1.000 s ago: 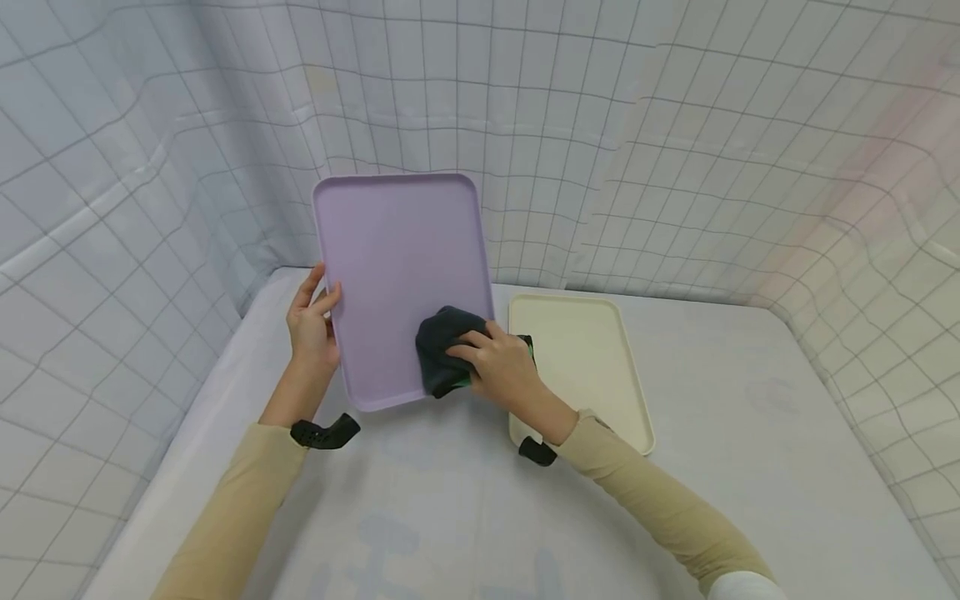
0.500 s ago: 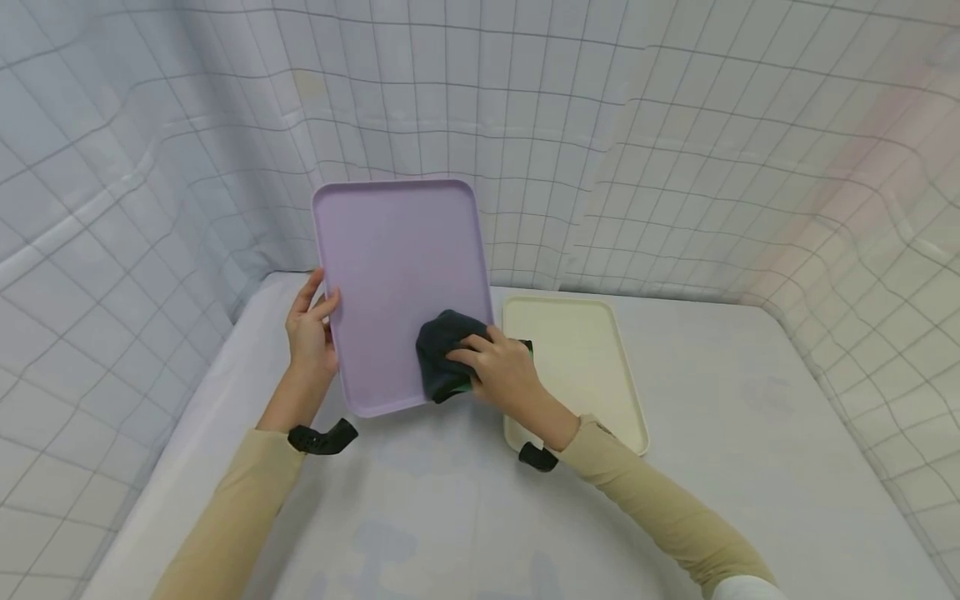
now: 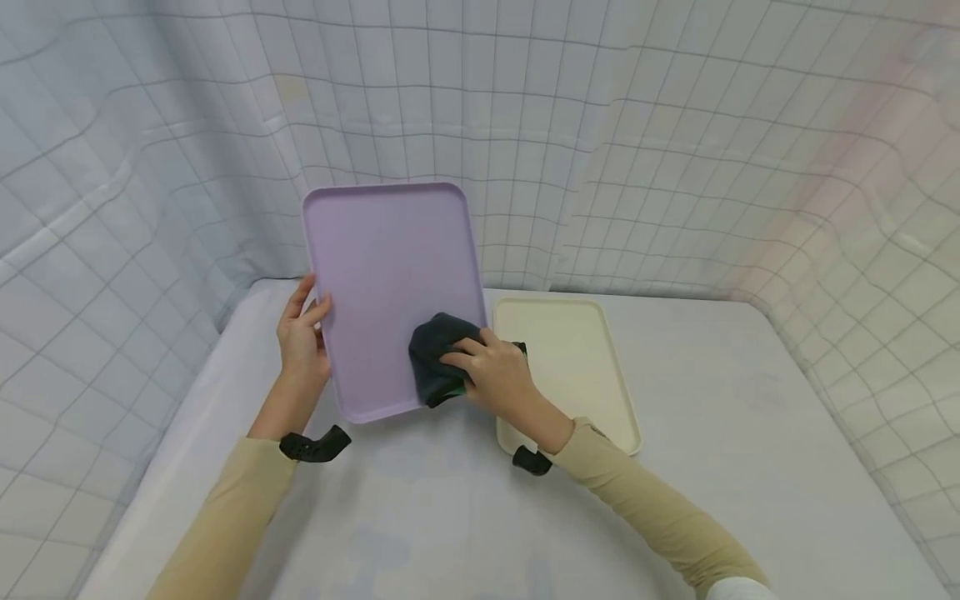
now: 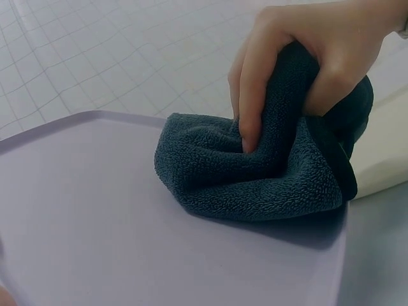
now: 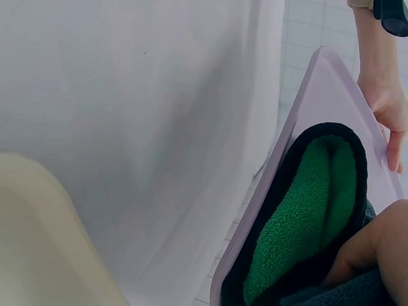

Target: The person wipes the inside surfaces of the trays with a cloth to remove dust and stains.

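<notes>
My left hand (image 3: pixel 302 337) grips the left rim of a lilac tray (image 3: pixel 386 275), which is held up tilted, its inner face toward me. With the right hand (image 3: pixel 495 371) I hold a bunched dark cloth (image 3: pixel 435 358) against the tray's lower right corner. In the left wrist view the thick towelling cloth (image 4: pixel 236 172) lies folded over the tray's surface, its folds pinched between fingers and thumb. The right wrist view shows the cloth's green underside (image 5: pixel 299 210) with a black border; part of the right hand falls outside that view.
A cream tray (image 3: pixel 570 358) lies flat on the white-covered table (image 3: pixel 720 400), right of the lilac one and partly behind the right forearm. White curtains with a grid pattern (image 3: pixel 525 125) hang behind the table and at both sides.
The lilac tray, both hands and the cream tray sit slightly more to the left and lower in the head view. Cloth and hands keep nearly the same place on the lilac tray.
</notes>
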`<action>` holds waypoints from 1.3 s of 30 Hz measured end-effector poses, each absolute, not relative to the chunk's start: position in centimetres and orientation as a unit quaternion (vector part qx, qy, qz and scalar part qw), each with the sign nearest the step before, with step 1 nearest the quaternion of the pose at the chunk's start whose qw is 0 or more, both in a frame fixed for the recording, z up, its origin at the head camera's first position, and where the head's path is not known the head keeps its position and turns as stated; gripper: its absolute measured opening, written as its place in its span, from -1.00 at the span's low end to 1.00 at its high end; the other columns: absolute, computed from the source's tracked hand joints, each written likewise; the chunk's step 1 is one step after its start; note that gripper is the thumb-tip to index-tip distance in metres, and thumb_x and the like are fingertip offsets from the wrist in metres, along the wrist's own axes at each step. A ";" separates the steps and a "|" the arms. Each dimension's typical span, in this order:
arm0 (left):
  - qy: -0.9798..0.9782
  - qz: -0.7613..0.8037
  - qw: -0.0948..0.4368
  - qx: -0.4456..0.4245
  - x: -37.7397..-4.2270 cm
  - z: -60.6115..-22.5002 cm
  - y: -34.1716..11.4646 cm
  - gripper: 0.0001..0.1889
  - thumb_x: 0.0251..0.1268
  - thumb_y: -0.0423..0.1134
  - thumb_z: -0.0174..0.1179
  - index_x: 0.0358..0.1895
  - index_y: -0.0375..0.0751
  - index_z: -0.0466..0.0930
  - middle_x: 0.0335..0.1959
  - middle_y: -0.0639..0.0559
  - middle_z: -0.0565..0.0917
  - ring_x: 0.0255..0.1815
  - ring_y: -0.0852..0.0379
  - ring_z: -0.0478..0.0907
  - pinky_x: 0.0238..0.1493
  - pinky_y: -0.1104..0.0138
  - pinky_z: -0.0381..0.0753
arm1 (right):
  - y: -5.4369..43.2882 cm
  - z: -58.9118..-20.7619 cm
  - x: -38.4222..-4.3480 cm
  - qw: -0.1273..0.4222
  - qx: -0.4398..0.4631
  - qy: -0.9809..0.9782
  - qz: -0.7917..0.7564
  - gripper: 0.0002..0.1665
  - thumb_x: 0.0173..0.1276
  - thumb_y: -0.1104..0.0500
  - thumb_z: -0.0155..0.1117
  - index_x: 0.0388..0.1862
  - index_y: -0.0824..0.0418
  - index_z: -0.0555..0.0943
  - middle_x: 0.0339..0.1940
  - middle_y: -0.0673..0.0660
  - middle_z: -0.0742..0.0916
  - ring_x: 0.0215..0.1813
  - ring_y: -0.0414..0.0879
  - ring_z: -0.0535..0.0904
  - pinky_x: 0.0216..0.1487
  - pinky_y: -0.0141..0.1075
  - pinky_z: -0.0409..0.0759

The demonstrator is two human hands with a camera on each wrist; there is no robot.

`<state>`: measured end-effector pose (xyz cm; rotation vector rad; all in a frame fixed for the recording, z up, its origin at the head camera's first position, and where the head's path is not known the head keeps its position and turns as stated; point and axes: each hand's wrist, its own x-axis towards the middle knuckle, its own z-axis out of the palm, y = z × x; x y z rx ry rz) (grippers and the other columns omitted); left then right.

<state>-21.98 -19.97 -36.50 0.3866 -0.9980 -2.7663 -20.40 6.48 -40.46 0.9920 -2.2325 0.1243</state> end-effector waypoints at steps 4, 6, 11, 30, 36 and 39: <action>-0.340 -0.926 0.093 0.138 -21.9 -36.4 -20.0 -0.64 0.17 -0.49 0.25 -0.05 0.05 0.63 -0.23 0.12 0.72 -0.42 0.20 0.66 -0.49 0.40 0.57 | 6.4 -40.6 -20.4 0.345 0.380 -0.857 0.055 -0.59 -0.05 0.32 0.37 -0.21 -0.08 0.77 -0.22 -0.06 0.77 -0.34 -0.10 0.56 -0.68 -0.42 0.42; -0.336 -0.927 0.092 0.141 -21.9 -36.4 -20.0 -0.65 0.18 -0.49 0.24 -0.06 0.04 0.63 -0.24 0.11 0.72 -0.44 0.19 0.66 -0.51 0.40 0.58 | 6.4 -40.6 -20.4 0.344 0.379 -0.857 0.059 -0.58 -0.06 0.33 0.36 -0.21 -0.08 0.77 -0.22 -0.06 0.77 -0.33 -0.09 0.56 -0.68 -0.41 0.42; -0.329 -0.929 0.091 0.145 -21.9 -36.5 -19.9 -0.66 0.20 -0.50 0.22 -0.09 0.05 0.65 -0.26 0.10 0.73 -0.48 0.18 0.67 -0.55 0.40 0.58 | 6.5 -40.7 -20.4 0.335 0.373 -0.863 0.063 -0.56 -0.06 0.35 0.35 -0.20 -0.08 0.77 -0.20 -0.06 0.77 -0.32 -0.09 0.56 -0.67 -0.42 0.42; -0.321 -0.933 0.088 0.137 -22.0 -36.5 -20.0 -0.67 0.20 -0.50 0.21 -0.10 0.04 0.65 -0.28 0.08 0.71 -0.49 0.18 0.67 -0.55 0.40 0.59 | 7.4 -40.5 -20.9 0.328 0.359 -0.872 0.063 -0.62 -0.02 0.31 0.40 -0.20 -0.05 0.77 -0.19 -0.05 0.77 -0.29 -0.07 0.58 -0.64 -0.39 0.49; -0.318 -0.934 0.084 0.139 -22.1 -36.5 -20.0 -0.67 0.21 -0.51 0.20 -0.10 0.03 0.65 -0.30 0.08 0.72 -0.51 0.17 0.67 -0.56 0.39 0.59 | 7.5 -40.7 -20.9 0.320 0.358 -0.875 0.059 -0.65 0.01 0.28 0.41 -0.19 -0.04 0.77 -0.19 -0.03 0.77 -0.27 -0.07 0.59 -0.62 -0.38 0.51; -0.328 -0.930 0.087 0.140 -22.1 -36.5 -19.9 -0.67 0.21 -0.49 0.21 -0.08 0.05 0.65 -0.28 0.09 0.72 -0.50 0.18 0.67 -0.55 0.39 0.59 | 7.6 -40.9 -20.9 0.319 0.358 -0.876 0.058 -0.65 0.01 0.28 0.41 -0.20 -0.04 0.77 -0.21 -0.02 0.77 -0.30 -0.08 0.58 -0.64 -0.40 0.47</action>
